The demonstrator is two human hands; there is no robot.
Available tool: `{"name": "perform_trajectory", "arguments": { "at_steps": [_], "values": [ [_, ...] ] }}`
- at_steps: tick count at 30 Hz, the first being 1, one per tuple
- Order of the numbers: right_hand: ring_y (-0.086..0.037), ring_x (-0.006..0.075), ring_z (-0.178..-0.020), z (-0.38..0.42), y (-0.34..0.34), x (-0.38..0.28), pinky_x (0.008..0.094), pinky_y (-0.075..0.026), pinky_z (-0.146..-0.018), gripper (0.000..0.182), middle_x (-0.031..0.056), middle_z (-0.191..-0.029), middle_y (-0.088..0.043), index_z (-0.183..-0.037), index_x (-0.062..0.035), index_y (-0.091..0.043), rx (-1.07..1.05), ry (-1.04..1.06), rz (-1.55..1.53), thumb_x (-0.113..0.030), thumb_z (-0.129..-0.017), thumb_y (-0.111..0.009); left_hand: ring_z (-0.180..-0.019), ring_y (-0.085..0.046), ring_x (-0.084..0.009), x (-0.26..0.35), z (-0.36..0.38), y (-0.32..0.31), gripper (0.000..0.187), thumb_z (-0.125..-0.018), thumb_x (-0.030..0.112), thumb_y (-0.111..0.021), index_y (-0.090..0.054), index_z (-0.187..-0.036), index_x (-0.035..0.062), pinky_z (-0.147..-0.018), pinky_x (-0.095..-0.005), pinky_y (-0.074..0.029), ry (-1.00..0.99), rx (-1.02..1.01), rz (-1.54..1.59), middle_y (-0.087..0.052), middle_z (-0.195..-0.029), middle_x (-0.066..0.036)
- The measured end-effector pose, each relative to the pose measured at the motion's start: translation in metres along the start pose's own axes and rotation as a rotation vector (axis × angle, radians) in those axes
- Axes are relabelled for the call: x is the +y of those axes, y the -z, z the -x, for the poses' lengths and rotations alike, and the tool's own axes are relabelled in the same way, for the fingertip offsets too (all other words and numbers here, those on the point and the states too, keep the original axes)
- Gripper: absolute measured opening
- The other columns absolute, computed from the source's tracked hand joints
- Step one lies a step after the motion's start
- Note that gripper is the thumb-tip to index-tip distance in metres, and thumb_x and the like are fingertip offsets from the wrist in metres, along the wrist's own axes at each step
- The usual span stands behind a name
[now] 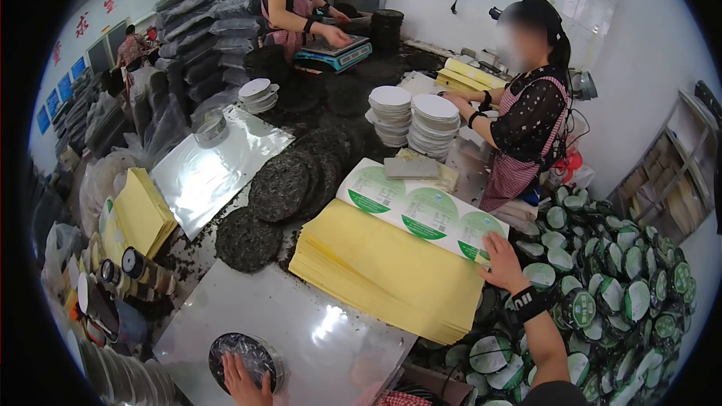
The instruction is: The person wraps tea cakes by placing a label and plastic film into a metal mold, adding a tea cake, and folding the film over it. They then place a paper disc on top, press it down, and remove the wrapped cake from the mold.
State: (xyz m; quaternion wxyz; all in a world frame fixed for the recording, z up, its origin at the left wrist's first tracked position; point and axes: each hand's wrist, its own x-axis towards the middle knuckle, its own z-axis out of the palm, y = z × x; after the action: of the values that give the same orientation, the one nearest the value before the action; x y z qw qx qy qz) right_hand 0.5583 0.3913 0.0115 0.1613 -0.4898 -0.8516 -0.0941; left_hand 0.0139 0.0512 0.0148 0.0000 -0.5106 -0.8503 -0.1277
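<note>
My left hand [239, 382] lies flat, fingers spread, on top of a round dark disc wrapped in clear film [259, 357], which sits on the shiny metal tabletop [323, 346]. Further right, my right hand [505, 262] reaches to the edge of a sheet of round green-and-white labels [429, 214]. Its fingers are extended and its thumb stands apart, touching the label sheet near the last label. The label sheet lies folded back over a thick stack of yellow backing paper [383, 271]. Whether a label edge is lifted under the fingertips is hard to see.
Dark dried seaweed discs [278, 184] lie beyond the yellow stack. White round lids [435, 116] stand in piles. A heap of labelled packs [602, 286] fills the right side. Jars [143, 267] stand at left. One co-worker [530, 98] works at right, another [289, 0] by a scale.
</note>
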Motion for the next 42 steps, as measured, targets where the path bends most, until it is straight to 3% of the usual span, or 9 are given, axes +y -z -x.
{"name": "perform_trajectory", "arguments": {
  "at_steps": [6,18,21,23,24,27,31,34,42],
  "values": [
    [-0.062,0.0299,-0.116,0.024,-0.033,-0.025,0.0435,-0.051,-0.096,0.033,0.0119,-0.120,-0.067,-0.109,-0.0037,-0.070,0.261,0.045,0.028,-0.009,-0.076,-0.073,-0.142,-0.035,-0.0436,-0.002,0.001,0.001,0.077,-0.090,0.045,-0.066,-0.042,-0.146,-0.0020,-0.113,-0.0549,-0.030,0.006,-0.005,0.003,-0.040,-0.151,-0.026],
    [-0.071,0.0315,-0.088,0.008,-0.036,-0.034,0.0385,-0.056,-0.077,0.013,0.0130,-0.093,-0.073,-0.093,-0.0028,-0.072,0.442,0.013,0.075,-0.009,-0.081,-0.074,-0.141,-0.036,-0.0447,-0.002,0.002,0.000,0.075,-0.089,0.041,-0.068,-0.042,-0.146,-0.0018,-0.112,-0.0540,-0.032,-0.015,0.007,-0.009,-0.041,-0.150,-0.027],
    [-0.070,0.0270,-0.075,0.004,-0.036,-0.029,0.0333,-0.054,-0.070,0.010,0.0122,-0.084,-0.072,-0.091,0.0001,-0.071,0.380,-0.326,-0.276,-0.009,-0.087,-0.070,-0.140,-0.036,-0.0450,-0.001,0.000,0.003,0.075,-0.089,0.040,-0.068,-0.043,-0.145,-0.0023,-0.111,-0.0534,-0.033,-0.029,0.033,0.006,-0.042,-0.149,-0.027],
    [-0.066,0.0164,-0.069,0.001,-0.046,-0.007,0.0305,-0.052,-0.067,0.016,0.0071,-0.081,-0.070,-0.096,0.0031,-0.068,0.385,-0.672,-0.734,-0.012,-0.089,-0.069,-0.140,-0.037,-0.0451,0.002,0.001,0.004,0.074,-0.089,0.040,-0.068,-0.043,-0.145,-0.0026,-0.111,-0.0531,-0.033,-0.031,0.046,0.019,-0.043,-0.149,-0.027],
    [-0.063,0.0084,-0.077,-0.002,-0.040,0.005,0.0278,-0.050,-0.071,0.020,0.0029,-0.085,-0.069,-0.097,0.0052,-0.068,0.305,-0.803,-0.891,-0.014,-0.092,-0.067,-0.140,-0.037,-0.0450,0.002,0.001,0.004,0.074,-0.089,0.040,-0.068,-0.043,-0.144,-0.0027,-0.111,-0.0531,-0.033,-0.028,0.043,0.024,-0.043,-0.149,-0.027],
    [-0.062,0.0093,-0.082,-0.015,-0.018,-0.001,0.0267,-0.048,-0.076,0.022,0.0027,-0.089,-0.070,-0.099,0.0062,-0.069,0.193,-0.683,-1.120,-0.015,-0.091,-0.068,-0.140,-0.037,-0.0445,0.002,0.000,0.006,0.073,-0.089,0.039,-0.068,-0.043,-0.144,-0.0028,-0.112,-0.0532,-0.033,-0.023,0.035,0.024,-0.043,-0.148,-0.027],
    [-0.066,0.0284,-0.092,-0.041,-0.019,-0.057,0.0399,-0.052,-0.088,0.032,0.0125,-0.108,-0.070,-0.108,0.0004,-0.070,0.287,-0.157,-0.166,-0.016,-0.082,-0.075,-0.141,-0.036,-0.0431,-0.001,0.001,0.003,0.073,-0.090,0.039,-0.067,-0.043,-0.145,-0.0024,-0.113,-0.0531,-0.031,-0.006,0.021,0.029,-0.043,-0.150,-0.025],
    [-0.061,0.0326,-0.112,-0.076,-0.027,-0.102,0.0481,-0.051,-0.094,0.037,0.0130,-0.119,-0.066,-0.108,-0.0039,-0.070,0.179,0.006,-0.059,-0.014,-0.073,-0.076,-0.143,-0.034,-0.0419,-0.001,0.001,0.000,0.073,-0.090,0.039,-0.067,-0.043,-0.145,-0.0020,-0.114,-0.0528,-0.030,0.011,0.014,0.052,-0.041,-0.152,-0.023],
    [-0.063,0.0276,-0.114,-0.090,-0.095,-0.085,0.0420,-0.055,-0.088,0.031,0.0108,-0.120,-0.067,-0.108,-0.0037,-0.070,0.323,0.259,0.023,-0.005,-0.077,-0.066,-0.145,-0.030,-0.0429,-0.003,0.000,-0.002,0.074,-0.089,0.041,-0.066,-0.043,-0.146,-0.0016,-0.116,-0.0534,-0.027,0.024,-0.007,0.066,-0.039,-0.154,-0.023]
  ]
}}
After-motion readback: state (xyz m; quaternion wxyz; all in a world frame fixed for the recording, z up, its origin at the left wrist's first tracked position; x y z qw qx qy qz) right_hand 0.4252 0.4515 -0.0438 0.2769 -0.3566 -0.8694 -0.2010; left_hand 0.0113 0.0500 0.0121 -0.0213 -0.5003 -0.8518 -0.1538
